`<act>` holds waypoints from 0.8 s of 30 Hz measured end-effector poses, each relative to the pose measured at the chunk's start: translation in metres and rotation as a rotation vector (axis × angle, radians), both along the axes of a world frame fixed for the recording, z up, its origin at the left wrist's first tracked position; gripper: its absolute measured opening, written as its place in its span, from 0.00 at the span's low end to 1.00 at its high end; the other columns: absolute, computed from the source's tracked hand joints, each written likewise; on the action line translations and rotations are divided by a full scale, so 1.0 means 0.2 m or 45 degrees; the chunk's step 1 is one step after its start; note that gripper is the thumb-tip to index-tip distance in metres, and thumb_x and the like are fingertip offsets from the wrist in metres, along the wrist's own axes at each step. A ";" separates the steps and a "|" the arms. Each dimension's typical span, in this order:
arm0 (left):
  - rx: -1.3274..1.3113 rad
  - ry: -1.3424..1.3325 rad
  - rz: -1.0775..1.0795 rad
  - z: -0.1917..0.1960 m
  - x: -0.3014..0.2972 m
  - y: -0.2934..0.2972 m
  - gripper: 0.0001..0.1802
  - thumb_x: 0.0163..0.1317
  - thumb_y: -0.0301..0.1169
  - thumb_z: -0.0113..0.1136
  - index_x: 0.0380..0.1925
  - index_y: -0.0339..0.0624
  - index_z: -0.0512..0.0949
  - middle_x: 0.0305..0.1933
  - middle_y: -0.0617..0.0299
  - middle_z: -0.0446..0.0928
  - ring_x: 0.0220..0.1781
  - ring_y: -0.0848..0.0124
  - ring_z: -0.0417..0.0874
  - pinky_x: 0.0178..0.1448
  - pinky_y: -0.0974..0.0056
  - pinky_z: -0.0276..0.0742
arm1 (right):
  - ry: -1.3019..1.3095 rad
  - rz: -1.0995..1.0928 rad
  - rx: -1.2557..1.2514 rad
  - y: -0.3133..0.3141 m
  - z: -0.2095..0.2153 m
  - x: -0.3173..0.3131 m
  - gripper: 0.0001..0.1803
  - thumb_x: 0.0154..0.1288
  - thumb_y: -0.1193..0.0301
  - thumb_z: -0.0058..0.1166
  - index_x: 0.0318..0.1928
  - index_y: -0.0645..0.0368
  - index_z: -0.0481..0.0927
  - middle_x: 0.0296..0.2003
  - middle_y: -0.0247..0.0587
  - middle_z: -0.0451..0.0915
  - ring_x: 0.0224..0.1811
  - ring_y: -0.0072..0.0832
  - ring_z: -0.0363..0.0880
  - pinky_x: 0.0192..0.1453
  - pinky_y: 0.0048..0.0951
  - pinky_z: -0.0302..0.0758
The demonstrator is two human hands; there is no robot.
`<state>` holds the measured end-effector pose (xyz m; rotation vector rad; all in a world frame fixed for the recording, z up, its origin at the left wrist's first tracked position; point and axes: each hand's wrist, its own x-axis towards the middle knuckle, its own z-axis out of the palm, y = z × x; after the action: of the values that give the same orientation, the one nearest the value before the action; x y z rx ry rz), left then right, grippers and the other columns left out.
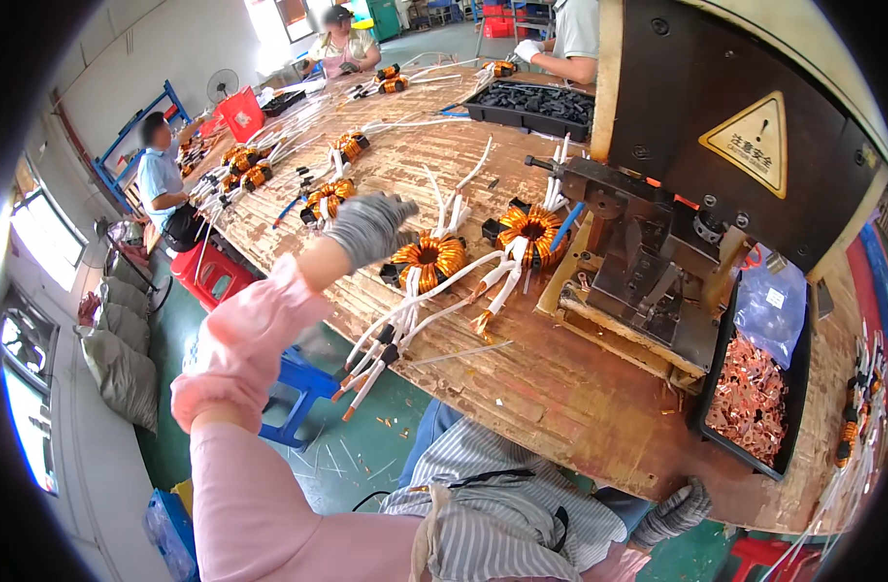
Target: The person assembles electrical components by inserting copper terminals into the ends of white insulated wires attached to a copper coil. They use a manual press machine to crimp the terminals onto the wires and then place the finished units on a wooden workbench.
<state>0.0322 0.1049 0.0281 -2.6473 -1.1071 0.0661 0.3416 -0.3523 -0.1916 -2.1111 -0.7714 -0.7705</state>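
Observation:
My left hand [368,231], in a grey knit glove, is over the table with its fingers partly stretched to the right and nothing visible in them. Just beyond its fingertips sits a copper-wound ring coil [430,260] with white leads hanging past the table edge. Another ring coil [531,233] lies to the right, beside the black press tooling [648,262]. A further coil [328,198] shows behind my left hand. Low at the table's front edge is my right hand [672,512], also grey-gloved, near my lap; its fingers cannot be made out.
A black machine [735,116] with a yellow warning triangle stands at the right. Beside it, a black tray [704,427] holds copper terminals and a plastic bag [769,301]. Farther back is a tray of black parts [531,118]. Several people work around the table; a blue stool [303,388] stands left.

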 end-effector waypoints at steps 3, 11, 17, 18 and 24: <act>-0.161 0.101 -0.082 -0.17 0.07 0.04 0.31 0.50 0.49 0.57 0.55 0.54 0.68 0.45 0.50 0.74 0.46 0.54 0.75 0.49 0.55 0.72 | -0.046 -0.013 -0.040 -0.01 -0.02 0.02 0.13 0.62 0.67 0.45 0.35 0.65 0.76 0.35 0.49 0.77 0.37 0.44 0.73 0.46 0.42 0.68; -0.332 -0.070 -0.328 -0.37 0.14 0.04 0.25 0.48 0.39 0.57 0.51 0.64 0.72 0.60 0.52 0.63 0.59 0.51 0.65 0.60 0.50 0.64 | -0.029 -0.013 -0.011 -0.01 -0.01 0.00 0.12 0.62 0.68 0.44 0.35 0.65 0.76 0.35 0.49 0.76 0.37 0.43 0.72 0.46 0.41 0.68; -0.171 0.021 -0.318 -0.45 0.09 0.00 0.21 0.51 0.40 0.54 0.48 0.66 0.74 0.65 0.55 0.55 0.62 0.47 0.61 0.60 0.44 0.61 | -0.069 -0.034 -0.008 0.02 0.03 -0.03 0.13 0.63 0.68 0.44 0.34 0.66 0.76 0.33 0.48 0.75 0.36 0.42 0.72 0.44 0.40 0.69; -0.162 0.036 -0.316 -0.43 0.09 -0.01 0.20 0.51 0.40 0.54 0.48 0.66 0.74 0.66 0.55 0.54 0.62 0.47 0.61 0.60 0.43 0.60 | -0.066 -0.040 -0.014 0.02 0.02 -0.03 0.13 0.63 0.68 0.44 0.34 0.66 0.75 0.33 0.48 0.75 0.36 0.41 0.72 0.44 0.40 0.69; -0.203 0.103 -0.388 -0.34 0.06 0.04 0.23 0.49 0.42 0.55 0.49 0.71 0.73 0.65 0.57 0.56 0.62 0.50 0.63 0.58 0.48 0.64 | -0.038 -0.062 -0.069 0.01 0.04 -0.03 0.12 0.64 0.69 0.44 0.35 0.65 0.75 0.33 0.47 0.74 0.37 0.40 0.72 0.44 0.38 0.69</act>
<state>0.0450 0.1127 -0.0400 -2.8939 -0.6890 0.2067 0.3359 -0.3510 -0.1840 -2.1786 -0.7673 -0.8175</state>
